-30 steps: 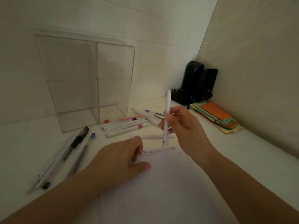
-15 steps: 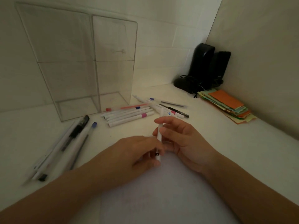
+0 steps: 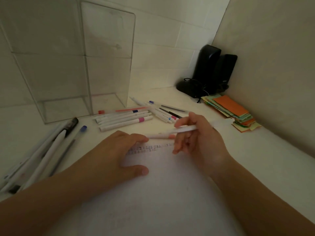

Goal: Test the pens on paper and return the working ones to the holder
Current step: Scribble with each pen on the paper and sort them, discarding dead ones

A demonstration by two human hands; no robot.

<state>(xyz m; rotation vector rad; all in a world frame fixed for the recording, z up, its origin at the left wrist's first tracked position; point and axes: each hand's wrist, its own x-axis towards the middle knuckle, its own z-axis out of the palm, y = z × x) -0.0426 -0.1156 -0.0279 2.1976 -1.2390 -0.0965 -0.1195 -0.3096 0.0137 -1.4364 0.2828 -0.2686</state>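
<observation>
Since a moment ago the right hand [image 3: 197, 138] has swung the white plastic pen [image 3: 180, 130] from upright to lying level in its clamped grip above the white paper sheet [image 3: 170, 193] (left hand [image 3: 117, 155] flat, fingers apart), so a loosened hold could drop it among untested pens [image 3: 122, 120] on the desk [image 3: 255, 159].

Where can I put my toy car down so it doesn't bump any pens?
The bare desk on the right, between the right hand and the wall, below the colored paper stack, is free. The lower sheet of paper between the arms is bare too. It's crowded by the clear holder: white markers and the left pens.
</observation>
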